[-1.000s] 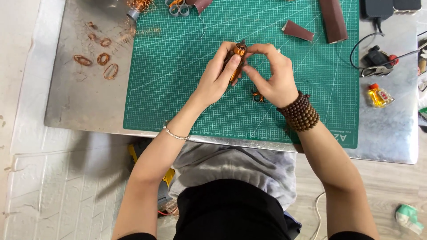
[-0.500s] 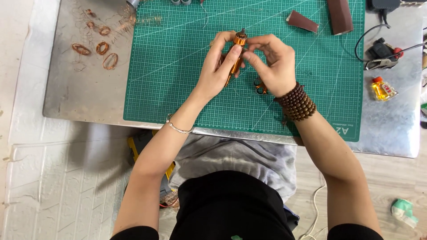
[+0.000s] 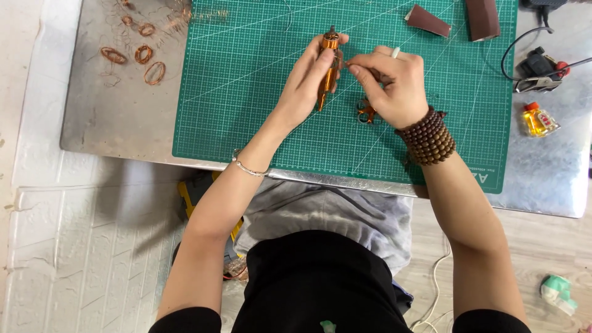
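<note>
Over the green cutting mat (image 3: 259,117) on the table, your left hand (image 3: 306,83) grips the orange tool (image 3: 327,71), now turned more upright than a second ago, while your right hand (image 3: 390,83) has closed in, pinching fine wire at its side.

cutting mat (image 3: 246,117) left half: bare, open passage | left of mat: wire coils (image 3: 145,58) on the metal table (image 3: 111,123) | mat top right: two brown blocks (image 3: 453,18) | right of mat: clip and cable (image 3: 536,68), small yellow bottle (image 3: 539,120) | mat centre: both hands crowd it
</note>
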